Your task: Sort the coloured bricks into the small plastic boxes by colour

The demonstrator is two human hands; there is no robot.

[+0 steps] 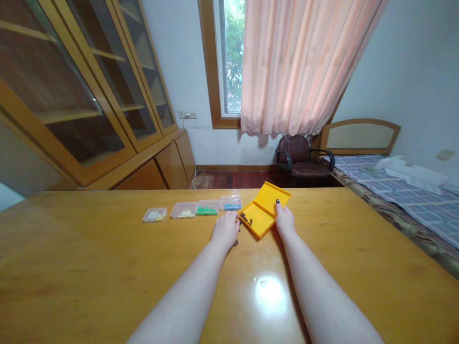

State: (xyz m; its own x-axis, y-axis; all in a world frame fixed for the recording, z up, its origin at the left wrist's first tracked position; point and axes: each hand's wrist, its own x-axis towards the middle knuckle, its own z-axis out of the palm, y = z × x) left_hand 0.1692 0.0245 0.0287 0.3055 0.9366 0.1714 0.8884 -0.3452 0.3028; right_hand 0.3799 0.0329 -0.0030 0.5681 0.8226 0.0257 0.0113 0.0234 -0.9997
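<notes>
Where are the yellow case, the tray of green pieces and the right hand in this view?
Yellow case (273,197): head view, on its raised lid.
Tray of green pieces (208,201): head view, on its far rim.
Right hand (285,220): head view, on the back of the hand.

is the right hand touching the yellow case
Touching: the head view shows the right hand against the edge of the open yellow plastic case, with no gap between them.

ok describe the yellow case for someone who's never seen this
On the big wooden table, find the person's left hand and right hand. Between them lies an open yellow plastic case, the only yellow box, unlike the row of small clear tubs beside it.
</notes>
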